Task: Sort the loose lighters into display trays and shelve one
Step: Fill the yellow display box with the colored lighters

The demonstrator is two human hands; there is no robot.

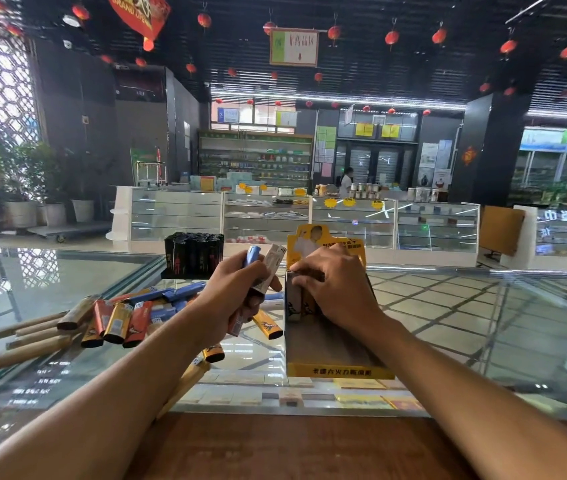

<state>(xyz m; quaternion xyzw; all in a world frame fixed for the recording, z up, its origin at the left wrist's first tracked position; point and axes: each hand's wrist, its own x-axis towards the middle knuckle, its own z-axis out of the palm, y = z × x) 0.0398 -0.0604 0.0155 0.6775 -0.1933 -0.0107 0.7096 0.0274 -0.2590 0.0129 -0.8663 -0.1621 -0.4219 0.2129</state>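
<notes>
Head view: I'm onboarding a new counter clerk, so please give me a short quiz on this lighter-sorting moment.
1. True or false: the yellow tray is full.
2. What does the left hand grip? A) a bundle of lighters B) a cup C) nothing
3. Where does the loose pile lie relative to the yellow tray?
Key: 1 false, only a few standing lighters at its far end, touched by the right hand; 2 A; 3 to its left, on the glass counter.
</notes>
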